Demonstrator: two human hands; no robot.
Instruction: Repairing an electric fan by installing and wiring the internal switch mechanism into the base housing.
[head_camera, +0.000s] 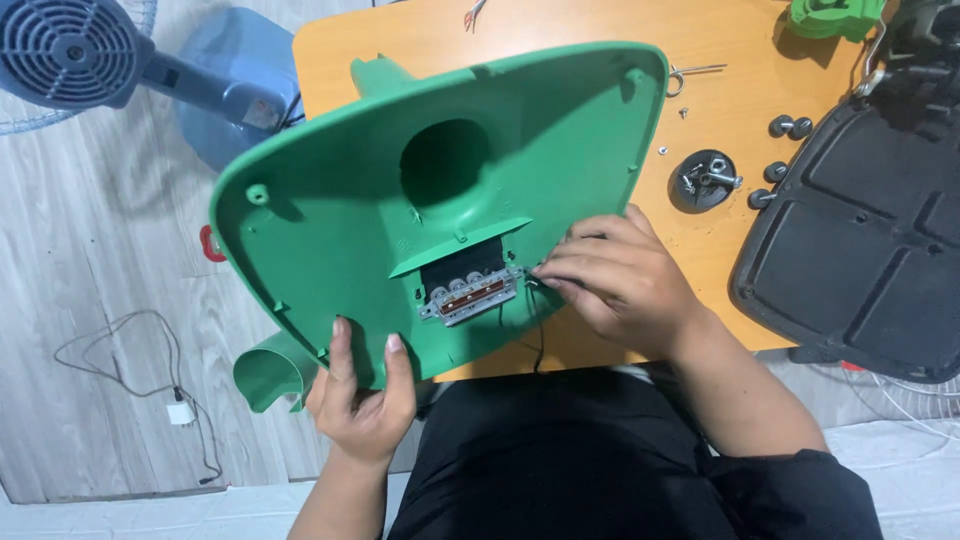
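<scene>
Shell (340, 210), green, is tilted up between both hands over the table (720, 250) edge. Left hand (362, 400) grips its near rim, fingers curled over. Right hand (615, 280) pinches at the switch block (470, 297) end, by a black wire. Right of it lie a black disc (706, 180), knobs and a black base plate (870, 240).
</scene>
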